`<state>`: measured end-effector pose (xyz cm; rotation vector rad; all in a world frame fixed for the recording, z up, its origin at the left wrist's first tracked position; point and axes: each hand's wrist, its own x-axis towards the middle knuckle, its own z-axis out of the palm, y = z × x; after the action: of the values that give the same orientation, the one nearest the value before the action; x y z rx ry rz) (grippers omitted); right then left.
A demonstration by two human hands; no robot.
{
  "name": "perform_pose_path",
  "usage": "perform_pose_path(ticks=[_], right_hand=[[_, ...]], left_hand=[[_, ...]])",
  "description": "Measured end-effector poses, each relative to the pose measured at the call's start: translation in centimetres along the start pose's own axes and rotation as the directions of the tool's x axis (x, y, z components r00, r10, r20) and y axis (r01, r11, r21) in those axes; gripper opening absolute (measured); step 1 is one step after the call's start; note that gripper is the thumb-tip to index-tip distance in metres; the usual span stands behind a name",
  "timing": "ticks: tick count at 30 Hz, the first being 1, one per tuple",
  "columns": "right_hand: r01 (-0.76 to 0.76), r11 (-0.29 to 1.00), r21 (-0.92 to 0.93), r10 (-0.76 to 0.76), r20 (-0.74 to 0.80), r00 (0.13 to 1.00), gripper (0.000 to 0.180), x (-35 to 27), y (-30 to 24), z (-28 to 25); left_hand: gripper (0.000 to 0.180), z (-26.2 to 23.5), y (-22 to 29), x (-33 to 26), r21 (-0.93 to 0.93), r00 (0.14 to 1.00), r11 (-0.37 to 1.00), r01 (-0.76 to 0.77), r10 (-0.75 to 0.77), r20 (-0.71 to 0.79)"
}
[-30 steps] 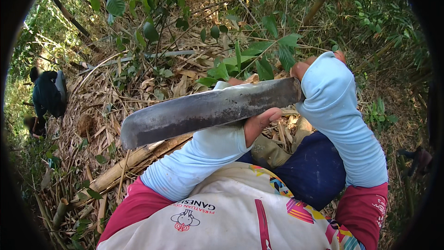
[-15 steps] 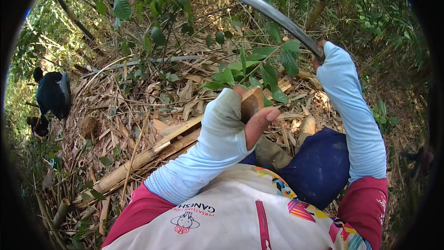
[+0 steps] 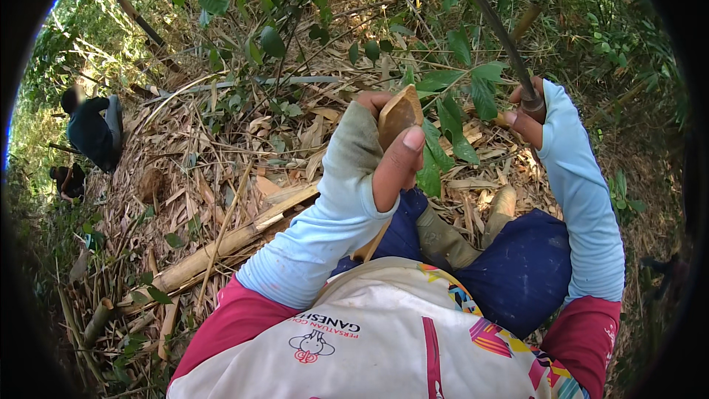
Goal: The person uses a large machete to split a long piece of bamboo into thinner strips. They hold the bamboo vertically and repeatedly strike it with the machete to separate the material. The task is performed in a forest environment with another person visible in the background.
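Note:
My left hand (image 3: pixel 390 174), in a light-blue sleeve that covers the palm, is closed around a piece of bamboo or wood (image 3: pixel 401 114). Its cut, pointed end sticks up between thumb and fingers, and a thin lower part shows below the wrist against my trousers. To the right, my right hand (image 3: pixel 533 120) grips the handle of a machete (image 3: pixel 493 21). The long curved blade rises up and to the left, apart from the wood, and its tip lies beyond the upper edge of the view.
Split bamboo poles (image 3: pixel 199 266) lie on dry leaf litter (image 3: pixel 288 151) at my left. A leafy sapling (image 3: pixel 447 103) stands between and beyond my hands. My boots (image 3: pixel 447 240) are below. Two people (image 3: pixel 96 129) are low at the far left, and a thin pole (image 3: pixel 251 83) crosses the ground ahead.
My right hand has lowered slightly, and the machete blade has swung from pointing left to pointing more upward. My left hand has raised the wood and tilted its pointed end more upright.

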<state>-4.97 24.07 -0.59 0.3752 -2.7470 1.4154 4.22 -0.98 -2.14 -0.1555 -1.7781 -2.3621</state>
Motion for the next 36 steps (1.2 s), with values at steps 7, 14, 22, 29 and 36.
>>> perform_pose_path(ticks=[7,14,22,29,36], right_hand=[[-0.006,0.999,-0.037,0.008,0.046,0.999,0.030,-0.1,-0.9,0.6],[-0.034,0.993,-0.114,0.047,0.114,0.992,0.029,-0.6,-2.4,0.6],[0.068,0.997,-0.042,-0.066,0.056,0.996,0.027,-1.9,-3.6,1.4],[0.172,0.984,-0.036,-0.168,0.086,0.982,0.021,-2.9,-5.0,0.9],[0.404,0.856,-0.323,-0.389,0.114,0.914,0.033,-4.1,-5.2,1.0]], left_hand=[[0.035,-0.2,0.8,0.4,0.008,0.999,0.999,0.047,-0.047,-0.016],[0.038,-0.3,2.1,0.2,0.060,0.996,0.995,0.079,-0.081,0.029],[0.043,-0.1,2.3,-0.2,0.166,1.000,0.986,0.011,-0.011,0.003],[0.045,0.2,1.6,-0.5,0.123,0.998,0.992,-0.029,0.035,-0.046],[0.033,-0.6,0.1,-0.5,-0.607,0.985,0.785,0.129,-0.031,0.168]])
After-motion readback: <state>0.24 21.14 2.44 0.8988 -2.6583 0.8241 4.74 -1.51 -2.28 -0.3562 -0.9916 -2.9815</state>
